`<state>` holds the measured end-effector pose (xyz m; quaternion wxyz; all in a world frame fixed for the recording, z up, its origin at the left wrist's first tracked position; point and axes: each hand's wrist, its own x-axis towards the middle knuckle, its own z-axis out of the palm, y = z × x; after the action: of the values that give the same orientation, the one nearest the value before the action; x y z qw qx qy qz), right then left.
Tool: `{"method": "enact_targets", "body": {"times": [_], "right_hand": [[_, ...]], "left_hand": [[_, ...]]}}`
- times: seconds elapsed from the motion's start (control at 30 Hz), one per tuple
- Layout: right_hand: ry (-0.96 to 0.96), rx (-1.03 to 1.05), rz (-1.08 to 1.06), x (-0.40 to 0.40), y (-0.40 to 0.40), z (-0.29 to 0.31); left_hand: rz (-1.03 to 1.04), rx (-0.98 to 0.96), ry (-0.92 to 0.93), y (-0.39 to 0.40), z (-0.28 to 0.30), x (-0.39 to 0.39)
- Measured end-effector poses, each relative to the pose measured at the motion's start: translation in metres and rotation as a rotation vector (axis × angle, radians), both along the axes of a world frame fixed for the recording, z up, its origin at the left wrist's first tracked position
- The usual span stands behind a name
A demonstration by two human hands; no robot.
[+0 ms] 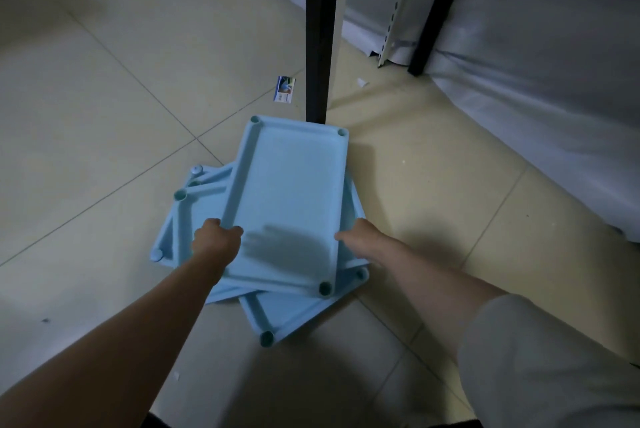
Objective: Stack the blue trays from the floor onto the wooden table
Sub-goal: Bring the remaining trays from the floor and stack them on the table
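Observation:
A loose pile of light blue trays lies on the tiled floor. The top blue tray (291, 185) lies lengthwise away from me, with round sockets at its corners. My left hand (216, 237) grips its left long rim, thumb over the edge. My right hand (358, 233) holds the right long rim, fingers hidden under the tray. Beneath it, other blue trays (194, 209) stick out at skewed angles to the left and toward me. The wooden table top is out of view.
A black table leg (317, 32) stands just beyond the top tray's far end. A second black leg (438, 11) and a perforated metal rail (398, 8) lean further right. White sheeting (540, 63) covers the right side. A small card (284, 89) lies on the floor.

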<state>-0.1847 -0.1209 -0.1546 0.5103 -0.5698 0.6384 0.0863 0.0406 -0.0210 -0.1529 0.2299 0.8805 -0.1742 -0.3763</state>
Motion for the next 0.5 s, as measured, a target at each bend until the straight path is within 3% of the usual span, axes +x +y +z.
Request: {"method": "enact_targets", "body": {"times": [0.2, 0.5], "right_hand": [[-0.082, 0.160, -0.148, 0.012, 0.018, -0.028], [-0.224, 0.149, -0.311, 0.020, 0.023, -0.040]], "left_hand": [[-0.018, 0.051, 0.026, 0.009, -0.014, 0.001], [-0.031, 0.101, 0.118, 0.013, -0.028, -0.008]]}}
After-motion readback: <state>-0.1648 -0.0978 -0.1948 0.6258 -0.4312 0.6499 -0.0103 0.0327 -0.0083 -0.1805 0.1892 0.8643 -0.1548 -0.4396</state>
